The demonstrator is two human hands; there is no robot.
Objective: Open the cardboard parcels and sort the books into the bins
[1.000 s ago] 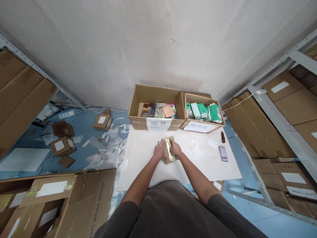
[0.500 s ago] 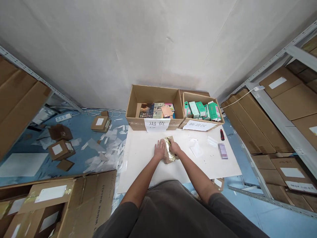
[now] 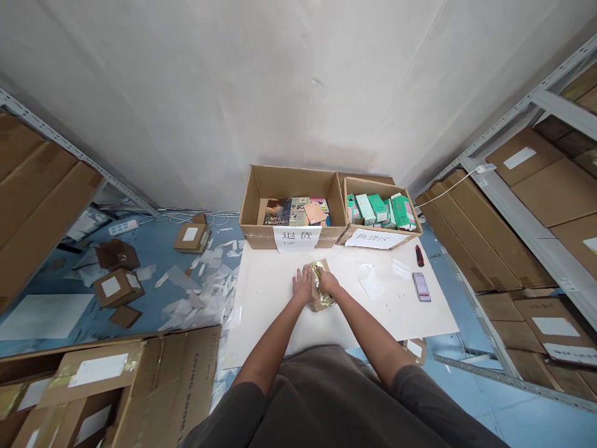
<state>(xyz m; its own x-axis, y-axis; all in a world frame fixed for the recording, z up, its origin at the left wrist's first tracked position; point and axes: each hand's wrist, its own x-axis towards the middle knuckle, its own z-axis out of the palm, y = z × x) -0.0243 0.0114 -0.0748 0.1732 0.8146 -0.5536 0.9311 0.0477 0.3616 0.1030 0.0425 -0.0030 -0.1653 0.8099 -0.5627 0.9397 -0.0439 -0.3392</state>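
A small cardboard box (image 3: 321, 301) with shiny yellowish packing tape (image 3: 317, 271) along its top lies on the white table (image 3: 265, 311). My left hand (image 3: 303, 285) rests against its left side, fingers spread and stretched out. From the right, my right hand (image 3: 329, 282) reaches over the top with fingers curled in at the tape; the fingertips are partly hidden. Scraps of white paper (image 3: 370, 283) lie to the right of the box. Farther right sits a red and black utility knife (image 3: 419, 256), touched by neither hand.
Behind the box stand an open carton (image 3: 259, 236) of books and a smaller carton (image 3: 341, 238) of green boxes, both with paper signs. Shelves with cartons (image 3: 504, 242) rise at right. Paper scraps (image 3: 200, 298) and parcels (image 3: 119, 287) litter the floor at left, near a large carton (image 3: 186, 379).
The view has shifted slightly, so the table and cartons sit a little lower. Both hands stay on the small box; the right hand's fingers have moved slightly at the tape.
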